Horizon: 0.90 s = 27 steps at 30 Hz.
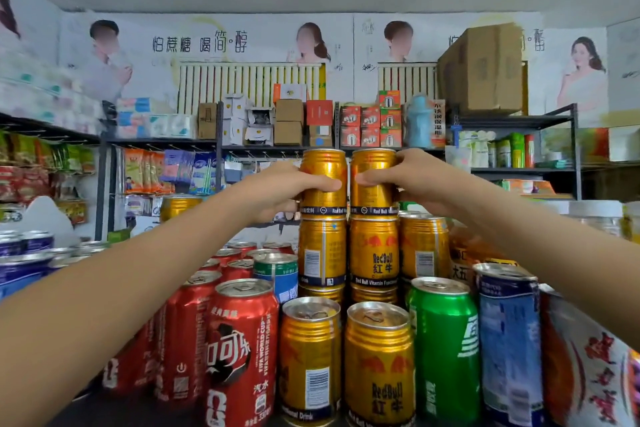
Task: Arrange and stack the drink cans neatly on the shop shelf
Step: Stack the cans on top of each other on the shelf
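Observation:
Gold Red Bull cans stand stacked in the middle of the shelf. My left hand [277, 189] grips the top left gold can [323, 166], which sits on a gold can below [322, 250]. My right hand [419, 180] grips the top right gold can [372, 165], standing on another gold can [374, 253]. The two top cans stand upright, side by side, almost touching. A third gold can [424, 248] stands to the right, one level lower. Two more gold cans [310, 357] [379, 364] stand in the front row.
Red cola cans [242, 350] fill the front left, with blue-purple cans [24, 253] farther left. A green can [446, 343] and a blue can [509, 340] stand front right. A green-and-blue can [276, 274] sits behind. Stocked shelves [277, 148] line the back wall.

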{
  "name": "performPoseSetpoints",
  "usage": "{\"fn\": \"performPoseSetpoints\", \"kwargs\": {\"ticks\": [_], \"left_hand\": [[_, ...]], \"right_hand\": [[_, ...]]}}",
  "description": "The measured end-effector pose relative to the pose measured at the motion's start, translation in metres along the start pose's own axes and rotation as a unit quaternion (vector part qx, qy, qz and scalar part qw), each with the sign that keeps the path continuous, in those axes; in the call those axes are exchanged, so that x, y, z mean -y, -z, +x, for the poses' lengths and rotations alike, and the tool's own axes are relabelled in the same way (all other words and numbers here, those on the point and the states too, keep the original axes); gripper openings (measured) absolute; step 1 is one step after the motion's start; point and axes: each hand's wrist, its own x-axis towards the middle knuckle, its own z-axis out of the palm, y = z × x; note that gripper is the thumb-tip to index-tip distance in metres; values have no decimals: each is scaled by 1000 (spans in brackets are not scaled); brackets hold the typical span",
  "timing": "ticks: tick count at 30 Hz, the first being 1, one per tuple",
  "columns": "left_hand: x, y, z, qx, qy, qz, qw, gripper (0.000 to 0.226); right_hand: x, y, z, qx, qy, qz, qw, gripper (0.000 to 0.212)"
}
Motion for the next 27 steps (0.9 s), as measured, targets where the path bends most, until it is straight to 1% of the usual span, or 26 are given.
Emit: {"fn": "performPoseSetpoints", "kwargs": {"ticks": [2,6,9,11,13,16,17,18,20,21,23,24,25,27], "left_hand": [[0,-1,-1,8,-1,3,1000,30],[4,-1,-3,12,-8,0,1000,42],[4,-5,-6,9,-12,-8,1000,40],[4,-7,-6,3,-14,5,1000,43],[4,-8,-8,-6,-17,32,999,50],[2,-11,-15,-52,-9,86,995,63],[1,-14,-20,-78,-6,110,991,72],[0,-16,-26,-109,-9,140,984,83],[-2,-20,-40,-178,-46,202,962,99],[-1,-22,-49,-204,-80,237,946,100],[1,-30,-70,-225,-167,326,903,87],[2,-35,-82,-213,-206,364,883,76],[3,-41,-94,-185,-239,391,869,67],[4,-57,-116,-95,-277,424,857,56]], "right_hand": [[0,1,-2,14,-2,-8,1000,52],[0,0,-5,33,-3,-23,999,50],[1,-1,-7,27,-2,-20,999,63],[1,-2,-10,30,1,-31,999,72],[0,-1,-13,28,-2,-50,998,84],[-1,3,-23,-4,-1,-102,995,81],[-1,6,-27,-27,0,-131,991,88],[-1,9,-34,-47,2,-165,985,96],[1,14,-52,-65,21,-223,972,98],[2,17,-63,-63,34,-252,965,94],[5,22,-86,-26,47,-328,943,80],[6,23,-97,9,47,-372,927,71],[8,23,-107,50,43,-411,909,62],[9,20,-122,132,22,-466,874,52]]}}
